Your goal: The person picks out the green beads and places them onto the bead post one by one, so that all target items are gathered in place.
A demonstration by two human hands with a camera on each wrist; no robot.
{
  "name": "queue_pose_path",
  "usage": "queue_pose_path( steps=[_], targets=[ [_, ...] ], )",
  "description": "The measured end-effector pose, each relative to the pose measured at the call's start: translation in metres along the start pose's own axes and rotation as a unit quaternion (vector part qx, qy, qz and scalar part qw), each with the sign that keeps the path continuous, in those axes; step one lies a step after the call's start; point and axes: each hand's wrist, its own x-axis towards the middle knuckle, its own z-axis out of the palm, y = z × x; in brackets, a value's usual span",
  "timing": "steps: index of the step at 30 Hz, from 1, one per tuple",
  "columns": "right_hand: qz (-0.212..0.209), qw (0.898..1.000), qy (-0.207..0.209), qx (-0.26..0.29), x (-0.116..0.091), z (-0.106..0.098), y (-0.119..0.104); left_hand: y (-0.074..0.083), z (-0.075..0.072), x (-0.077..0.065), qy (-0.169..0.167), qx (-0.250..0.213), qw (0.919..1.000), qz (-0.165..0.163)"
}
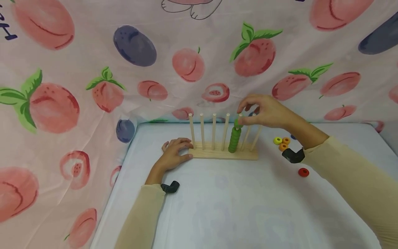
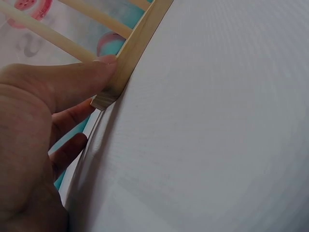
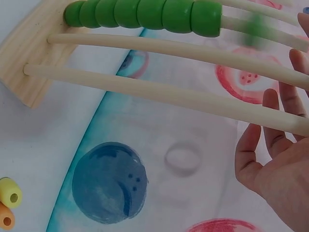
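A wooden bead stand (image 1: pixel 206 154) with several upright pegs sits on the white table. My left hand (image 1: pixel 175 155) grips its left end, the thumb (image 2: pixel 87 79) along the front edge and fingers round the end. A stack of green beads (image 3: pixel 149 14) fills the lower part of one peg right of the middle. Higher on that peg, one more green bead (image 3: pixel 256 30) is blurred, with a gap below it. My right hand (image 1: pixel 264 110) is at the peg's top, its fingers loosely bent and apart from that bead in the right wrist view; the thumb is hidden there.
Right of the stand lie a yellow bead (image 1: pixel 277 140), two orange beads (image 1: pixel 283 147) and, closer to me, a red bead (image 1: pixel 303 172). A dark blue bead (image 1: pixel 293 137) is partly hidden by my right wrist. A fruit-printed cloth (image 1: pixel 186 65) hangs close behind the stand.
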Motion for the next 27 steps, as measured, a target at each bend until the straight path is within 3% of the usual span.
queue_pose_path(
  steps=[15, 22, 27],
  targets=[
    [0.016, 1.0, 0.003, -0.002, -0.006, -0.01, 0.006, -0.003, -0.003, -0.005, 0.004, -0.003, 1.0, -0.007],
    [0.031, 0.999, 0.038, -0.017, -0.033, -0.029, 0.028, 0.0, -0.007, -0.011, -0.006, -0.066, 0.9974, -0.026],
    [0.048, 0.994, 0.072, -0.064, -0.059, -0.042, 0.051, 0.005, -0.024, -0.018, 0.007, -0.08, 0.9944, -0.069]
  ],
)
